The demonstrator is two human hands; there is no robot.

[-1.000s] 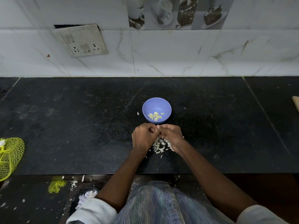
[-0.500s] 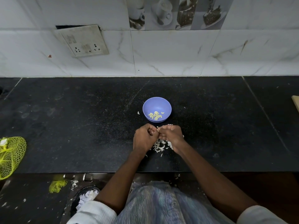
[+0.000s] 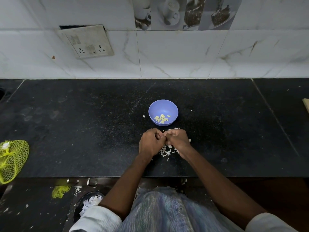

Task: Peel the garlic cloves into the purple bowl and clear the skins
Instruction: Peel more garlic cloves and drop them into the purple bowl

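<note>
Change: both hands have shifted very slightly between the earlier frames and now, staying pressed together over the skins; the bowl and its contents lie as before.
Left hand (image 3: 150,143): fingers curled inward, knuckles up, its fingertips meeting those of the other hand; what it pinches is too small and hidden to make out.
Right hand (image 3: 177,139): fingers curled likewise, thumb side turned toward the left hand, touching it just in front of the bowl; whether a clove sits between them I cannot tell.
Purple bowl (image 3: 163,108): upright on the black bench (image 3: 83,131), just beyond the two hands and apart from them.
Peeled cloves (image 3: 161,118): a small cluster of pale yellow pieces on the bowl's floor, toward its near side.
Skins (image 3: 166,151): white flakes scattered on the bench under and between the wrists, a few more beside the bowl's near rim and one fleck to its left.
Yellow net bag (image 3: 12,160): at the bench's left edge, well apart from the work.
Socket plate (image 3: 87,41): tilted on the tiled wall behind the bench.
</note>
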